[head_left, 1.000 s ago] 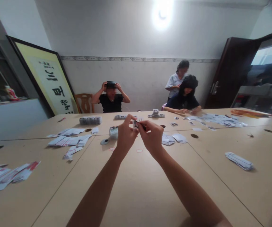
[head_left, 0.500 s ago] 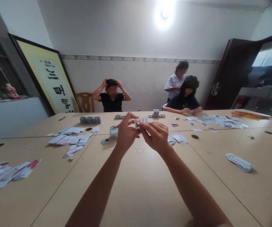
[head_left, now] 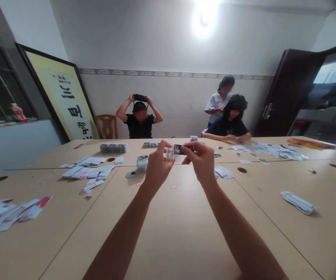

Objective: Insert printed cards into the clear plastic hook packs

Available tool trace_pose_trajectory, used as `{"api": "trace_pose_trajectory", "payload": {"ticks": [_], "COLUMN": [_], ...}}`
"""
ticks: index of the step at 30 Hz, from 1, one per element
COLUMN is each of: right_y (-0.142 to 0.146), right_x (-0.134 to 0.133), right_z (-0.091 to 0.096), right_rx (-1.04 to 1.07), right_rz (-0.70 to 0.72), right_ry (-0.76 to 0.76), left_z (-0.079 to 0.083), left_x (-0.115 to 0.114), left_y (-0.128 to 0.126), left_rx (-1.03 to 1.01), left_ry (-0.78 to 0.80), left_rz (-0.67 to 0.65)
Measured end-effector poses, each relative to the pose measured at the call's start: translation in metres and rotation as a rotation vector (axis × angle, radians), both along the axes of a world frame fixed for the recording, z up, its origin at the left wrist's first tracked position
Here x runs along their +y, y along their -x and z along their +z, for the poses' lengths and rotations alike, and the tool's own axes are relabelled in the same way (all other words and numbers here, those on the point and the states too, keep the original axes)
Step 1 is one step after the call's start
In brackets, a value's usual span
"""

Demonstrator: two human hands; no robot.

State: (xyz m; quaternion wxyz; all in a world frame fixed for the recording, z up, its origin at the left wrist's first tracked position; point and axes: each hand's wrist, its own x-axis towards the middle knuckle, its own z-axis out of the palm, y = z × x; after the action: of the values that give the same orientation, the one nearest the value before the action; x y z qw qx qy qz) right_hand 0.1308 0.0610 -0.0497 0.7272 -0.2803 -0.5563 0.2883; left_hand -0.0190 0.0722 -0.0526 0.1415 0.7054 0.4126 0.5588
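Note:
My left hand (head_left: 157,166) is closed around a small clear plastic case (head_left: 170,154), held up above the middle of the table. Pinched in the fingers of my right hand (head_left: 202,162) is a small dark printed card (head_left: 179,149), its picture side towards me. The card lies against or just in front of the case's right side; whether they touch I cannot tell. My fingers cover part of both. Behind my left hand stands a stack of clear cases (head_left: 142,162), with a grey disc-shaped roll (head_left: 131,174) beside it.
Paper slips (head_left: 88,172) lie left, with more papers (head_left: 19,214) near the left edge. A folded bundle (head_left: 298,203) rests right. Packed cases (head_left: 114,148) stand farther back. Across the table one person (head_left: 140,124) lifts a headset; another person (head_left: 229,122) sits near scattered cards (head_left: 273,149).
My right hand has moved slightly right and turned, so the card's dark printed face now shows. Across the table, the seated person has raised a black headset above their head.

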Motion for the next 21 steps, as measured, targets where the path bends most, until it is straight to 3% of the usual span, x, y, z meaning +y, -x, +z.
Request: {"api": "trace_pose_trajectory", "payload": {"ticks": [3, 6, 10, 12, 14, 18, 21], "right_y": [-0.009, -0.012, -0.007, -0.005, -0.005, -0.01, -0.011], "right_x": [0.004, 0.007, 0.01, 0.009, 0.008, 0.004, 0.005], "right_z": [0.003, 0.002, -0.005, -0.007, -0.007, -0.003, -0.003], "right_rx": [0.13, 0.164, 0.122, 0.088, 0.05, 0.02, -0.002], "right_rz": [-0.088, -0.156, -0.007, 0.046, 0.001, -0.137, -0.173], "right_ry": [-0.047, -0.091, -0.033, -0.023, -0.057, -0.14, -0.121], "left_z": [0.002, 0.012, 0.025, 0.026, 0.024, 0.031, 0.055], "left_x": [0.0, -0.011, -0.029, -0.033, -0.033, -0.047, -0.074], "left_y": [0.005, 0.006, 0.002, 0.001, 0.002, 0.015, 0.037], "left_rx": [0.013, -0.099, -0.227, -0.218, -0.145, 0.076, -0.047], "left_ry": [-0.02, 0.106, 0.178, 0.169, 0.151, -0.017, -0.275], "left_rz": [0.076, -0.086, -0.284, -0.297, -0.261, -0.131, -0.157]}}
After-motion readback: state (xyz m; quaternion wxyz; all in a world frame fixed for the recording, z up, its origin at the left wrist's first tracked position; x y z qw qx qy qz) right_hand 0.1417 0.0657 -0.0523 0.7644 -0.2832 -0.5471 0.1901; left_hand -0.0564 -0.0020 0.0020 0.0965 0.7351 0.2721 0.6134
